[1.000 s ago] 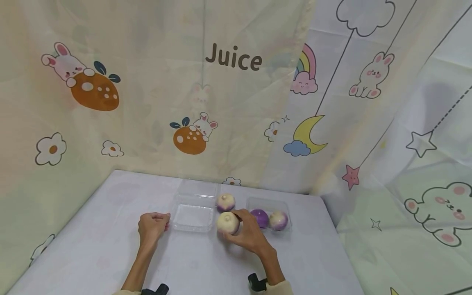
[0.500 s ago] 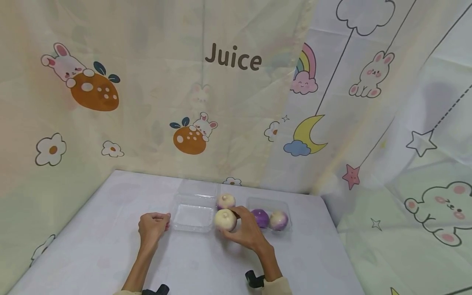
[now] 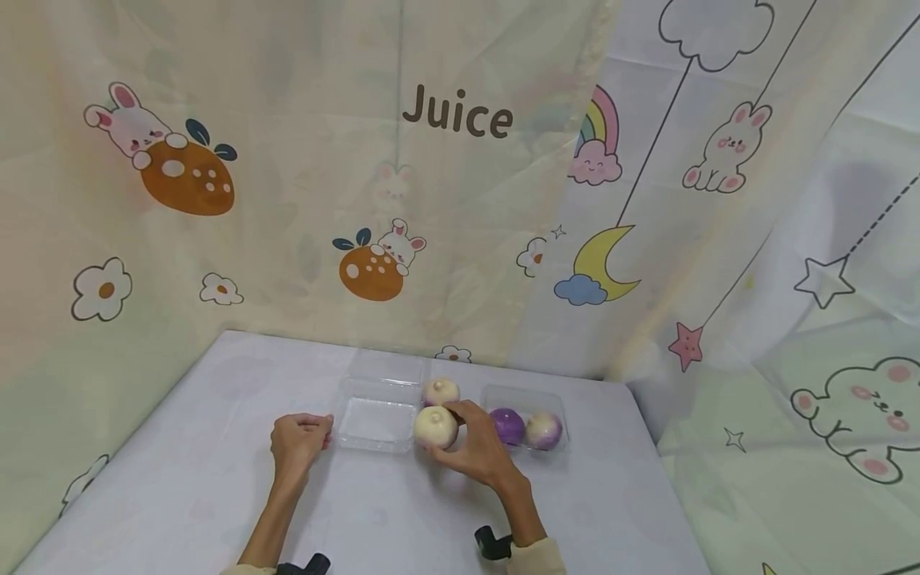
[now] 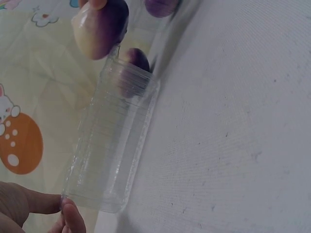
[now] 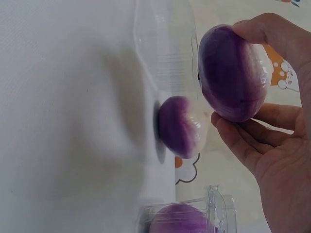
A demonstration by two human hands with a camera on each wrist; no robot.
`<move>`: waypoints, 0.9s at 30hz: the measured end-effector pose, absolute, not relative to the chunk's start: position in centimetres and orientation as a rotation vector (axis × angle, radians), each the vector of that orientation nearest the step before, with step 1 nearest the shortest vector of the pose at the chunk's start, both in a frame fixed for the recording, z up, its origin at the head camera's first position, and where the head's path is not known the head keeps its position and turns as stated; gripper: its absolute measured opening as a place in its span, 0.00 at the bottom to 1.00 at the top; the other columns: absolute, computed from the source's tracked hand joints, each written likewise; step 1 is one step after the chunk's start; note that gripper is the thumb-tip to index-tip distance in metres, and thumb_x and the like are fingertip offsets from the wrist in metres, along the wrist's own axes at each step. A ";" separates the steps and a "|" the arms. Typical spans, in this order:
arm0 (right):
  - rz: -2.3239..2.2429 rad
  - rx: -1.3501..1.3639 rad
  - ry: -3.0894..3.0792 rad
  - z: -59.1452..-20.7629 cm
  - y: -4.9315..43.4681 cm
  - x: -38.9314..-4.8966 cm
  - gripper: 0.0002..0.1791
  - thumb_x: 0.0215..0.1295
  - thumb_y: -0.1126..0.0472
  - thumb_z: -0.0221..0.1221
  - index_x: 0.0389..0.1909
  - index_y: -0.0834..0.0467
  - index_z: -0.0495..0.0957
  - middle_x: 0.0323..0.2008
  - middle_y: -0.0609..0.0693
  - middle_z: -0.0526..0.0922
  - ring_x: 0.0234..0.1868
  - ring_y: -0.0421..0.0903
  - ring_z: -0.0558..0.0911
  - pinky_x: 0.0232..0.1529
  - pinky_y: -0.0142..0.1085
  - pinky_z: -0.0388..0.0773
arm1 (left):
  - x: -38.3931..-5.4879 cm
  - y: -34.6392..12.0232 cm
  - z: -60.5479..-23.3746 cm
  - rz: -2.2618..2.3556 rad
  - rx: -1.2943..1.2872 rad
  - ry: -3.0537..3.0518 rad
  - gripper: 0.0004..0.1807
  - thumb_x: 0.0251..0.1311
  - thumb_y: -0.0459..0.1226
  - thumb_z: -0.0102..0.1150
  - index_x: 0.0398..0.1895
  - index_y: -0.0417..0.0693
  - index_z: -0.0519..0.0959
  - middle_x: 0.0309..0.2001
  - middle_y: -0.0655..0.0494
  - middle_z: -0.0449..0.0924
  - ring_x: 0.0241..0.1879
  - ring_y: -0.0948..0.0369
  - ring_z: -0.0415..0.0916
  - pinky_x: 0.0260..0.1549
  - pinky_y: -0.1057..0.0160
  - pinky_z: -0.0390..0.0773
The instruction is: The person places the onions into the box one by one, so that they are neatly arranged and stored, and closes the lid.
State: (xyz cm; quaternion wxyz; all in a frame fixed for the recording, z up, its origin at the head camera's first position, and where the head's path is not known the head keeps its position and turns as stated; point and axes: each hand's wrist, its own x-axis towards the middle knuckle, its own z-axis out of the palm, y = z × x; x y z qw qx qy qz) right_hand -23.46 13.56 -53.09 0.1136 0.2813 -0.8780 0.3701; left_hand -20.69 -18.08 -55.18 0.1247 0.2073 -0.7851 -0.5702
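Observation:
My right hand (image 3: 477,451) grips a purple-and-white turnip (image 3: 434,428) between thumb and fingers, above the table by the right edge of an open clear plastic box (image 3: 377,449). In the right wrist view the held turnip's purple side (image 5: 226,73) faces left, and my fingers wrap its pale side. My left hand (image 3: 297,442) pinches the near left rim of that box; thumb and finger meet on its corner in the left wrist view (image 4: 46,211). Nothing lies inside the box. A second turnip (image 3: 441,390) sits on the table just behind the held one.
To the right, another clear box (image 3: 525,391) contains a purple turnip (image 3: 507,426) and a purple-and-white one (image 3: 544,430). The empty box's lid (image 3: 384,369) lies folded back toward the patterned curtain (image 3: 287,200) behind the white table (image 3: 402,519).
My right hand has carried the turnip slightly left and upward in the head view, closer to the open box. My left hand keeps its place on the rim.

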 end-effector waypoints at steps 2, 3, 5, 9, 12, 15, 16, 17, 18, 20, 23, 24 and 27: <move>1.098 0.821 -2.578 -53.1 13.5 -23.5 0.36 0.55 0.50 0.81 0.63 0.59 0.82 0.50 0.48 0.88 0.46 0.40 0.84 0.48 0.44 0.91 | -20.7 -18.1 -55.2 -1.661 0.606 -2.291 0.15 0.72 0.35 0.67 0.41 0.24 0.87 0.22 0.52 0.88 0.21 0.62 0.83 0.20 0.71 0.82; 1.101 0.818 -2.579 -53.1 13.5 -23.5 0.36 0.55 0.50 0.81 0.63 0.59 0.82 0.50 0.48 0.88 0.46 0.40 0.84 0.48 0.45 0.91 | -20.6 -18.1 -55.2 -1.661 0.606 -2.292 0.15 0.72 0.35 0.67 0.41 0.24 0.87 0.22 0.52 0.88 0.21 0.62 0.83 0.20 0.71 0.81; 1.101 0.815 -2.575 -53.2 13.4 -23.5 0.36 0.55 0.49 0.81 0.62 0.59 0.82 0.50 0.49 0.88 0.46 0.40 0.84 0.47 0.45 0.92 | -20.6 -18.1 -55.2 -1.663 0.606 -2.292 0.15 0.72 0.35 0.67 0.40 0.24 0.87 0.22 0.52 0.87 0.21 0.61 0.83 0.20 0.71 0.82; 1.097 0.803 -2.582 -53.3 13.3 -23.5 0.36 0.56 0.48 0.81 0.63 0.58 0.82 0.52 0.49 0.88 0.48 0.40 0.84 0.48 0.44 0.92 | -20.6 -18.1 -55.2 -1.666 0.604 -2.285 0.15 0.72 0.34 0.67 0.40 0.24 0.87 0.22 0.52 0.88 0.22 0.60 0.84 0.20 0.71 0.83; 1.106 0.785 -2.599 -53.3 13.1 -23.5 0.36 0.56 0.47 0.81 0.64 0.57 0.82 0.53 0.49 0.88 0.49 0.39 0.83 0.50 0.42 0.91 | -20.7 -18.0 -55.1 -1.667 0.601 -2.277 0.14 0.71 0.34 0.67 0.40 0.24 0.87 0.22 0.52 0.88 0.22 0.59 0.85 0.20 0.70 0.83; 1.116 0.770 -2.615 -53.4 13.1 -23.5 0.37 0.57 0.47 0.81 0.65 0.56 0.81 0.55 0.49 0.88 0.51 0.40 0.84 0.51 0.41 0.92 | -20.7 -18.0 -55.1 -1.669 0.600 -2.275 0.14 0.71 0.34 0.67 0.40 0.24 0.86 0.22 0.52 0.88 0.22 0.59 0.86 0.20 0.70 0.84; 1.113 0.773 -2.612 -53.4 13.0 -23.6 0.37 0.57 0.47 0.81 0.65 0.57 0.81 0.55 0.49 0.88 0.51 0.40 0.84 0.51 0.42 0.92 | -20.6 -18.0 -55.1 -1.670 0.601 -2.276 0.14 0.71 0.34 0.67 0.40 0.24 0.86 0.22 0.51 0.88 0.22 0.58 0.86 0.20 0.70 0.84; 1.110 0.774 -2.611 -53.4 13.0 -23.6 0.37 0.57 0.47 0.81 0.65 0.57 0.81 0.55 0.49 0.88 0.51 0.41 0.84 0.51 0.42 0.92 | -20.6 -18.0 -55.2 -1.671 0.602 -2.276 0.14 0.71 0.34 0.67 0.40 0.24 0.86 0.22 0.51 0.88 0.22 0.58 0.86 0.21 0.70 0.84; 1.108 0.775 -2.612 -53.4 13.0 -23.6 0.37 0.57 0.47 0.81 0.65 0.57 0.81 0.56 0.50 0.88 0.52 0.41 0.84 0.51 0.41 0.92 | -20.6 -18.0 -55.2 -1.673 0.601 -2.278 0.14 0.71 0.33 0.67 0.41 0.24 0.86 0.23 0.51 0.88 0.23 0.58 0.86 0.21 0.70 0.85; 1.106 0.776 -2.611 -53.5 12.9 -23.6 0.38 0.57 0.48 0.81 0.66 0.57 0.81 0.56 0.50 0.88 0.53 0.41 0.85 0.53 0.42 0.92 | -20.6 -18.1 -55.2 -1.678 0.600 -2.279 0.14 0.71 0.34 0.67 0.41 0.24 0.86 0.23 0.51 0.88 0.23 0.58 0.86 0.21 0.69 0.85; 1.113 0.774 -2.620 -53.4 12.8 -23.7 0.38 0.57 0.48 0.81 0.66 0.57 0.81 0.57 0.51 0.88 0.53 0.41 0.85 0.54 0.43 0.92 | -20.6 -18.1 -55.2 -1.677 0.598 -2.277 0.14 0.71 0.34 0.67 0.41 0.24 0.87 0.23 0.51 0.88 0.22 0.59 0.85 0.21 0.69 0.85; 1.118 0.774 -2.624 -53.4 12.8 -23.7 0.38 0.57 0.48 0.80 0.67 0.57 0.81 0.58 0.51 0.88 0.54 0.42 0.85 0.55 0.44 0.92 | -20.6 -18.1 -55.2 -1.676 0.596 -2.276 0.14 0.71 0.34 0.67 0.40 0.24 0.87 0.23 0.51 0.88 0.22 0.59 0.85 0.21 0.69 0.85; 1.124 0.782 -2.621 -53.3 12.6 -23.8 0.38 0.58 0.48 0.80 0.67 0.57 0.80 0.59 0.52 0.88 0.55 0.43 0.85 0.56 0.47 0.92 | -20.7 -18.0 -55.2 -1.674 0.594 -2.272 0.14 0.71 0.34 0.67 0.40 0.24 0.87 0.22 0.51 0.88 0.22 0.59 0.85 0.21 0.70 0.84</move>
